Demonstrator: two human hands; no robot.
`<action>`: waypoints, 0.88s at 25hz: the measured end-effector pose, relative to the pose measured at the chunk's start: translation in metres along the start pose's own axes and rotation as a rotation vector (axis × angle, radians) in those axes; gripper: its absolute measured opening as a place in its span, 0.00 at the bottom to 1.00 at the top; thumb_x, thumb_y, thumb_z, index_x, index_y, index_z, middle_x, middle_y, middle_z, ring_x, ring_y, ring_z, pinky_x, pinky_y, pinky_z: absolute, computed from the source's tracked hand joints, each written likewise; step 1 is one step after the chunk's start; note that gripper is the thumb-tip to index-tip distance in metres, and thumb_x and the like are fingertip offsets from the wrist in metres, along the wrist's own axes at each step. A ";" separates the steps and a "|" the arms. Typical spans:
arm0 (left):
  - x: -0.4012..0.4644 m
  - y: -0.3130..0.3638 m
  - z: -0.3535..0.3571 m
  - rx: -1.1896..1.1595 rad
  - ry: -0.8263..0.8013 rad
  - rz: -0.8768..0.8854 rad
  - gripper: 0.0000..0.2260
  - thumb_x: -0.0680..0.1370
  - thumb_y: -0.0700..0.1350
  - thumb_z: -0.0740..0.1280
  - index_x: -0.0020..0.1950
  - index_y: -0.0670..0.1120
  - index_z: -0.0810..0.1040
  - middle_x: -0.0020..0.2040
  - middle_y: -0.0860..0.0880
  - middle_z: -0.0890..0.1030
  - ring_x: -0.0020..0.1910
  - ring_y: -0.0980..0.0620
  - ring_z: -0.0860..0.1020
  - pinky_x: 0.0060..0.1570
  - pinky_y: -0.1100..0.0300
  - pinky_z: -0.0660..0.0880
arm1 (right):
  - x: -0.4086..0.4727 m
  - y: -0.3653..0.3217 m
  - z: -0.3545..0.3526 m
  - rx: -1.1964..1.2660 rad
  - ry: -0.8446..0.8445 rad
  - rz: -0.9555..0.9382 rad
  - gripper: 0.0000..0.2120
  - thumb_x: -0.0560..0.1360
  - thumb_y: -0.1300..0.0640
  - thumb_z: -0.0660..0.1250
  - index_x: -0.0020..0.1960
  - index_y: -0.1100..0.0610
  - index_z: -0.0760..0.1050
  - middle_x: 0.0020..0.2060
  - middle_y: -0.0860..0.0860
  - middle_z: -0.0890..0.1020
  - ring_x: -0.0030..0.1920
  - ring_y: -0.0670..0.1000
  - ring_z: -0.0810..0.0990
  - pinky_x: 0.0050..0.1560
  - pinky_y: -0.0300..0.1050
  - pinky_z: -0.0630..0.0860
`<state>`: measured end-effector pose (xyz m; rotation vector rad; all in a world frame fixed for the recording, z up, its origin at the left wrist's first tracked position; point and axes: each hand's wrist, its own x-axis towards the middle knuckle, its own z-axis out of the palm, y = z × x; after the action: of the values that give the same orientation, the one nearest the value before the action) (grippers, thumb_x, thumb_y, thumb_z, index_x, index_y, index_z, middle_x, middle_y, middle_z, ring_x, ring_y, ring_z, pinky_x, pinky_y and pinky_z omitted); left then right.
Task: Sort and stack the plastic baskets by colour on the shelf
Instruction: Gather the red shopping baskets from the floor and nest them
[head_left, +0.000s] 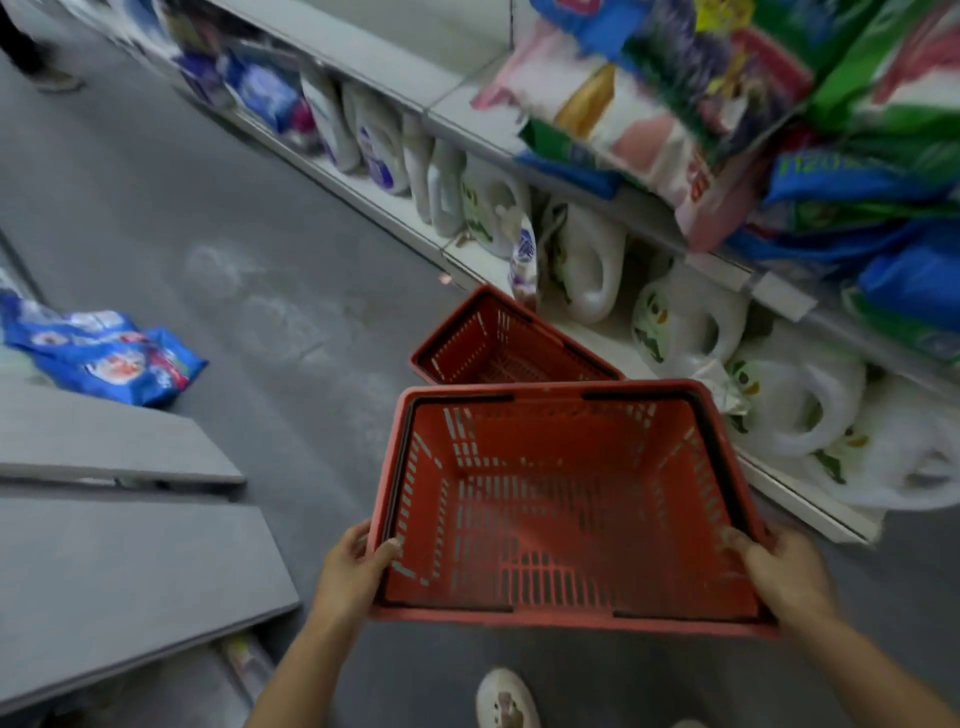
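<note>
A red basket (566, 499) is gripped at its near corners, the left hand (350, 571) clasping one side rim and the right hand (779, 574) the other. Beyond the hands, a second red basket (498, 338) is seen on the floor (208, 208).

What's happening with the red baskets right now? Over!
Left hand and right hand grip the held red basket by its sides. Second red basket on the floor ahead, beside the bottom shelf. Path between looks clear.
</note>
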<state>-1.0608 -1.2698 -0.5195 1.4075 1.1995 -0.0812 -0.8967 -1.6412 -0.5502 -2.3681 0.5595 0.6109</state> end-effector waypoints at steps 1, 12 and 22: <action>0.013 0.016 -0.003 0.032 -0.004 0.025 0.17 0.72 0.36 0.71 0.60 0.43 0.74 0.54 0.39 0.82 0.47 0.42 0.81 0.49 0.46 0.79 | 0.001 -0.013 0.007 0.038 0.015 0.007 0.14 0.72 0.48 0.70 0.52 0.57 0.79 0.39 0.58 0.85 0.41 0.59 0.83 0.49 0.58 0.80; 0.194 0.166 0.022 0.222 -0.199 0.110 0.29 0.72 0.22 0.56 0.64 0.51 0.69 0.54 0.47 0.78 0.46 0.47 0.79 0.42 0.49 0.79 | 0.076 -0.132 0.085 0.247 0.250 0.046 0.31 0.72 0.29 0.51 0.51 0.55 0.74 0.45 0.57 0.82 0.46 0.62 0.81 0.48 0.55 0.75; 0.354 0.215 0.044 0.341 -0.284 0.108 0.26 0.75 0.24 0.59 0.68 0.47 0.70 0.56 0.47 0.80 0.43 0.48 0.82 0.30 0.57 0.81 | 0.123 -0.180 0.178 0.365 0.296 0.213 0.20 0.80 0.49 0.58 0.56 0.68 0.71 0.51 0.67 0.79 0.50 0.65 0.78 0.44 0.50 0.68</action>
<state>-0.7276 -1.0396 -0.6176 1.6895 0.8995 -0.4122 -0.7541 -1.4242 -0.6586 -2.0740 0.9754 0.2189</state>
